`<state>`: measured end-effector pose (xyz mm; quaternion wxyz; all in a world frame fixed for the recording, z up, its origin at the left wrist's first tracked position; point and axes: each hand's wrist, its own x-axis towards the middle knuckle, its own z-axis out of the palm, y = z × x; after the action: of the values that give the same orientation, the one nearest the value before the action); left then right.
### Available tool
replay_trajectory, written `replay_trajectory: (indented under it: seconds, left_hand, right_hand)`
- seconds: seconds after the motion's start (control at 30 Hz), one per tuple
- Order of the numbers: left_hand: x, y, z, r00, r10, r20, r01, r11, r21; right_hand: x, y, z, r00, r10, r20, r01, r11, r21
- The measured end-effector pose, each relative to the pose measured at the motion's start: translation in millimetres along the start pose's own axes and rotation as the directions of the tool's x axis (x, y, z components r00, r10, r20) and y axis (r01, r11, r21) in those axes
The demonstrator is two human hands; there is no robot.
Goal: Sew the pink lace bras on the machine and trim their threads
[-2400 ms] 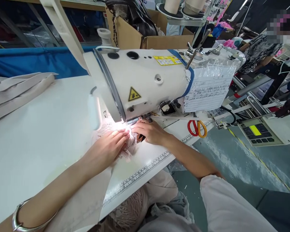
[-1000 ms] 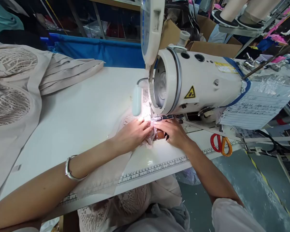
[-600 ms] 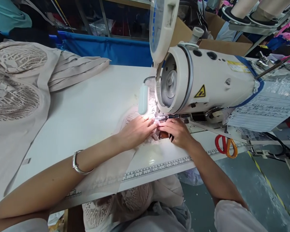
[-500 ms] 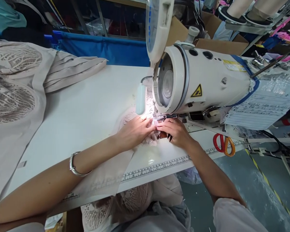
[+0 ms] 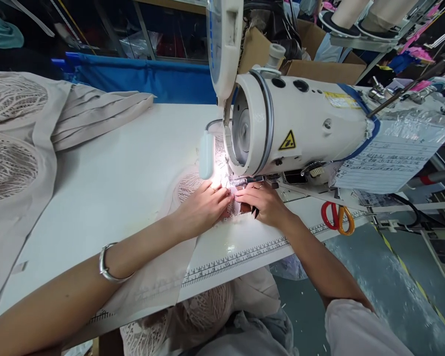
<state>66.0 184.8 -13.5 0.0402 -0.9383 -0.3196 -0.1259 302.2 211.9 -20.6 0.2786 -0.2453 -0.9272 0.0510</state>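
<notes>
My left hand presses and pinches pale pink lace fabric just left of the needle area of a white sewing machine. Fingertips of my right hand hold the fabric's edge from the other side, close to the presser foot. The two hands' fingertips nearly meet there. Something dark and pointed shows beneath my right palm; I cannot make out what it is. Bright lamp light washes out the stitching spot. Sheer fabric trails under my left forearm over the table edge.
More beige lace garments lie at the left of the white table. Red and orange-handled scissors hang at the right. A printed ruler strip runs along the front edge. A written sheet hangs on the machine.
The camera view has turned slightly, so the machine and table sit further left in the picture. Both hands stay at the needle area, and more of the lace shows beside my left hand.
</notes>
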Motion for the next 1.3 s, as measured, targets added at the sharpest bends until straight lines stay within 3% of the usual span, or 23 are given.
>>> replay_trajectory:
  seconds: [0.3,0.53,0.7,0.83,1.03,1.3]
  left_hand:
    - [-1,2,7,0.995,-0.078,-0.065,0.081,0.996,0.047]
    - [-1,10,9,0.995,0.098,-0.008,-0.098,0.984,-0.147]
    - [-2,11,14,0.997,0.082,0.003,-0.082,0.993,-0.081]
    - [0,10,14,0.998,0.057,0.005,-0.057,0.998,-0.018]
    - [1,3,13,0.999,0.038,-0.028,-0.040,0.997,-0.064]
    - [0,-11,19,0.998,-0.013,-0.061,0.007,0.995,-0.098]
  right_hand:
    - [-1,1,1,1.000,-0.006,-0.004,0.006,1.000,-0.015]
    - [-3,3,4,0.999,0.002,-0.051,-0.002,1.000,0.000]
    - [1,-1,-1,0.994,-0.016,-0.108,0.018,1.000,0.015]
    - [3,-4,-5,0.996,0.016,-0.082,-0.016,1.000,0.003]
    - [1,-3,-3,0.996,0.030,-0.079,-0.030,1.000,-0.002]
    - [-4,0,0,0.987,0.154,0.055,-0.156,0.987,0.027]
